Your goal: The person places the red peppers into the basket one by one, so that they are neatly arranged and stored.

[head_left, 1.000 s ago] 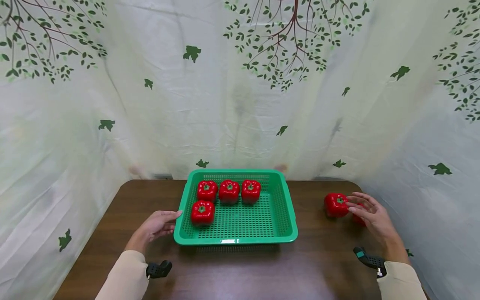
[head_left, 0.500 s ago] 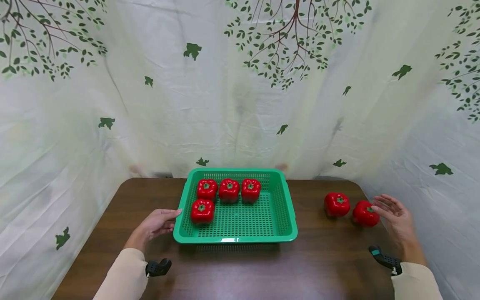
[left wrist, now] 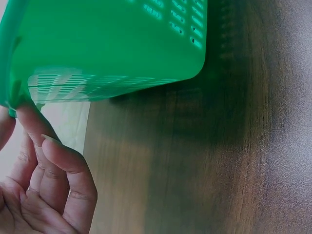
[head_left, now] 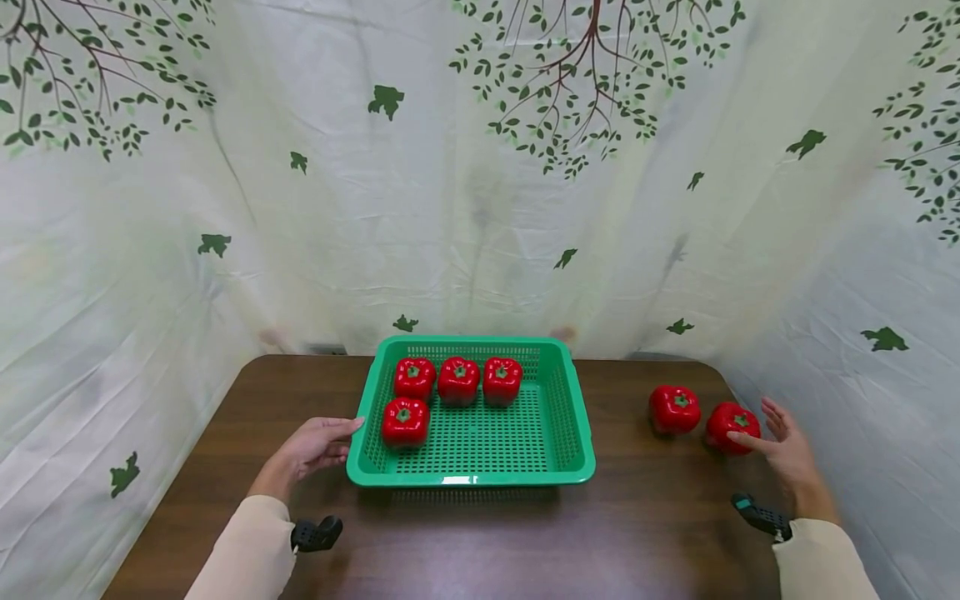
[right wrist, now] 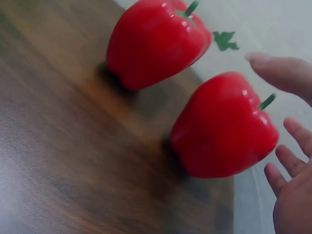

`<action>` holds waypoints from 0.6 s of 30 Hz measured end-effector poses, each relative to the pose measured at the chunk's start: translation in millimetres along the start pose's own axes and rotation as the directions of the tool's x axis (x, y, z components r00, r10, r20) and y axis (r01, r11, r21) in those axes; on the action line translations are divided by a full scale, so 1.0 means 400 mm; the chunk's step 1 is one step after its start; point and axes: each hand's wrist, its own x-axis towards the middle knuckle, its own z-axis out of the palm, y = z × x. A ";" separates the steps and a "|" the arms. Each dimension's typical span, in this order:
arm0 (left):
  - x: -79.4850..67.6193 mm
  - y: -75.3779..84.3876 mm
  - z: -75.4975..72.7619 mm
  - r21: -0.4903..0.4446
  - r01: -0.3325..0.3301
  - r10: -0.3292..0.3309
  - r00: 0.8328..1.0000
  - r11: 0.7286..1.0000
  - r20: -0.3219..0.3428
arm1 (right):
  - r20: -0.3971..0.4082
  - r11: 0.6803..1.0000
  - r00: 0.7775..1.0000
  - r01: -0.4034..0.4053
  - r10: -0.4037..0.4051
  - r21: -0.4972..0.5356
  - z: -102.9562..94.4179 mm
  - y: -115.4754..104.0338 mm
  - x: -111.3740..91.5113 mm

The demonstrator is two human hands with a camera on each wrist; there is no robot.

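Note:
My left hand (head_left: 315, 447) pinches the left rim of a green plastic basket (head_left: 480, 481); in the left wrist view the thumb and a finger meet at the rim (left wrist: 7, 73), the other fingers curled below. Inside the basket, three red bell peppers (head_left: 457, 383) form a back row, with another bell pepper (head_left: 405, 425) in front at the left. My right hand (head_left: 791, 458) is spread beside the right-hand loose bell pepper (head_left: 732, 427), its thumb overlapping the pepper in the head view. The right wrist view shows the fingers apart from this bell pepper (right wrist: 222, 129).
A second loose bell pepper (head_left: 674, 409) sits to the left of the one by my right hand. Everything stands on a dark wooden table (head_left: 495, 550). A pale curtain (head_left: 480, 250) printed with leaves hangs behind and at the sides.
My right hand first moved right, off the left loose pepper and past the right one, then came slightly back left beside it. Left hand, basket and peppers stay put.

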 end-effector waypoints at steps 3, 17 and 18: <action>-0.001 0.000 0.000 0.001 0.003 -0.003 1.000 1.000 -0.003 | 0.010 0.999 1.000 -0.030 0.030 -0.012 0.009 0.007 0.008; 0.004 -0.003 0.001 -0.002 0.006 -0.006 1.000 1.000 -0.012 | -0.083 0.986 0.989 -0.132 0.124 -0.101 0.042 0.025 0.030; 0.004 -0.003 0.001 -0.003 0.006 -0.006 1.000 1.000 -0.010 | -0.091 0.985 0.987 -0.142 0.133 -0.100 0.043 0.028 0.029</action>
